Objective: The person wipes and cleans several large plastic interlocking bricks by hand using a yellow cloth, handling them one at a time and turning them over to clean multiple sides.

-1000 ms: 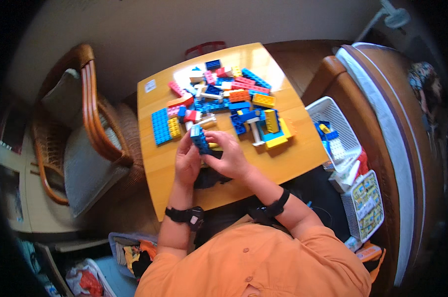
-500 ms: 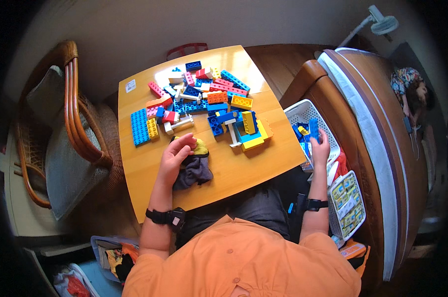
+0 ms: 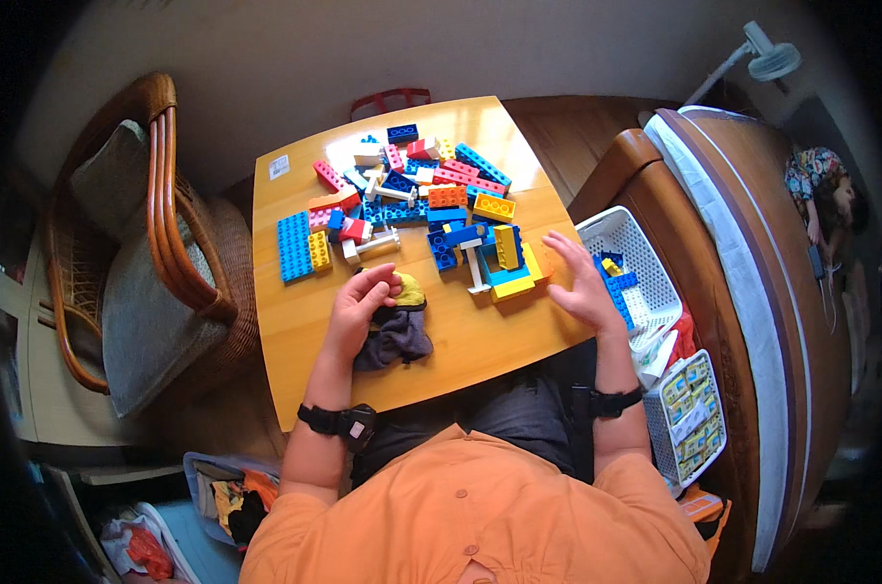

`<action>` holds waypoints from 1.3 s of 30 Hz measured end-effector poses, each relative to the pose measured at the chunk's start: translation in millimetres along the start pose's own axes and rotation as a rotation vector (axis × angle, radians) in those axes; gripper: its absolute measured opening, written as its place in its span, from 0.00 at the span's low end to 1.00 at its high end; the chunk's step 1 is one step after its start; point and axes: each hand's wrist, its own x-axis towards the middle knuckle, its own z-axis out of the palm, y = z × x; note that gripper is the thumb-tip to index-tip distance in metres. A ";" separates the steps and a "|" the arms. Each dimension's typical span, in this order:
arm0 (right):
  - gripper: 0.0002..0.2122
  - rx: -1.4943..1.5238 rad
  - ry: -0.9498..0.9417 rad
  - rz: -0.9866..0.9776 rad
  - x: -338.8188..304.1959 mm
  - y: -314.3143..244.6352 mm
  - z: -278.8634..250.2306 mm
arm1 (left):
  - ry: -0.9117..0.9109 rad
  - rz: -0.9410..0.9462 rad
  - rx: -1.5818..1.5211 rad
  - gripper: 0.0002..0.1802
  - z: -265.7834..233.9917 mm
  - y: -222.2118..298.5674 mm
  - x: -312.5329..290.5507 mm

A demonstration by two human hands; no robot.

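Observation:
My left hand (image 3: 359, 310) hovers at or rests on a dark grey and yellow cloth pouch (image 3: 398, 336). Its fingers are loosely bent, with nothing seen held in them. Over the table's right edge my right hand (image 3: 585, 288) is open, fingers spread and empty. Just left of it stands a yellow and light-blue brick build (image 3: 512, 282). A white piece (image 3: 475, 268) with a blue brick on top leans at the build's left side. Behind the right hand, a white plastic basket (image 3: 661, 282) holds blue bricks (image 3: 616, 290) and a little yellow.
Loose toy bricks (image 3: 447, 196) in several colours are heaped across the wooden table (image 3: 480, 355), with a blue studded plate (image 3: 294, 247) at left. A rattan chair (image 3: 159, 282) stands left. A second basket (image 3: 692, 419) holds small packets. A person (image 3: 821, 195) is on the bed at right.
My right hand has let go of a blue brick at the basket and moved left towards the table, opening. The left hand's fingers have bent slightly. The view has shifted a little.

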 end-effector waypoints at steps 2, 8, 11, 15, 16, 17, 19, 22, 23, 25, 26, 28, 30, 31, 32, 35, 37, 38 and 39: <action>0.33 -0.167 -0.175 0.009 8.9 -8.8 5.1 | -0.007 0.002 0.000 0.20 3.1 -0.5 1.6; 0.34 -0.033 -0.176 0.112 15.8 -6.3 1.8 | 0.012 0.010 0.008 0.20 0.1 2.4 -2.6; 0.33 0.170 0.048 0.124 12.3 -17.6 2.6 | 0.022 0.000 -0.040 0.19 -0.4 6.8 -5.1; 0.33 0.260 -0.039 -0.202 28.8 -86.4 23.0 | -0.037 -0.031 -0.187 0.22 -2.6 15.1 -8.0; 0.33 0.240 -0.098 -0.300 33.5 -112.0 33.8 | -0.129 -0.070 -0.287 0.23 -1.3 17.7 -8.3; 0.33 0.237 -0.143 -0.366 36.0 -125.0 49.9 | -0.225 -0.106 -0.387 0.25 2.0 20.5 -7.6; 0.34 0.149 -0.254 -0.457 40.5 -155.0 78.8 | -0.253 -0.133 -0.412 0.29 6.1 19.9 -11.6; 0.34 0.135 -0.339 -0.531 49.9 -165.1 114.1 | -0.102 0.081 -0.191 0.31 5.2 9.9 -11.3; 0.34 0.193 -0.292 -0.485 53.5 -165.8 117.6 | -0.092 0.086 -0.188 0.31 1.9 8.4 -11.2; 0.33 0.257 -0.181 -0.296 56.4 -156.8 126.5 | 0.070 0.069 -0.411 0.29 0.9 12.9 -8.1; 0.30 0.253 -0.160 -0.121 54.4 -147.8 132.4 | 0.132 0.084 -0.443 0.26 0.0 17.4 -6.5; 0.26 0.251 -0.152 0.054 49.8 -136.3 146.9 | 0.210 0.100 -0.472 0.26 -8.0 19.9 -7.0; 0.20 -0.058 -0.279 -0.035 48.8 -126.5 155.3 | 0.275 0.116 -0.505 0.25 -9.8 21.7 -6.8; 0.20 -0.061 -0.283 -0.038 49.7 -124.6 155.0 | 0.278 0.118 -0.509 0.25 -9.7 23.0 -7.4; 0.18 0.015 -0.300 0.025 50.7 -122.2 153.4 | 0.265 0.114 -0.490 0.25 -8.8 23.8 -8.1; 0.11 0.629 -0.278 0.239 59.3 -110.3 146.8 | 0.243 0.126 -0.481 0.26 -7.4 22.8 -7.9; 0.08 1.039 -0.200 0.331 69.1 -119.3 134.4 | 0.219 0.147 -0.522 0.25 -6.4 24.9 -9.0; 0.08 1.226 -0.177 0.377 73.9 -128.2 127.8 | 0.194 0.150 -0.538 0.24 -7.1 25.8 -11.2; 0.08 1.304 -0.111 0.405 76.4 -142.5 121.7 | 0.198 0.151 -0.537 0.24 -8.6 24.3 -11.6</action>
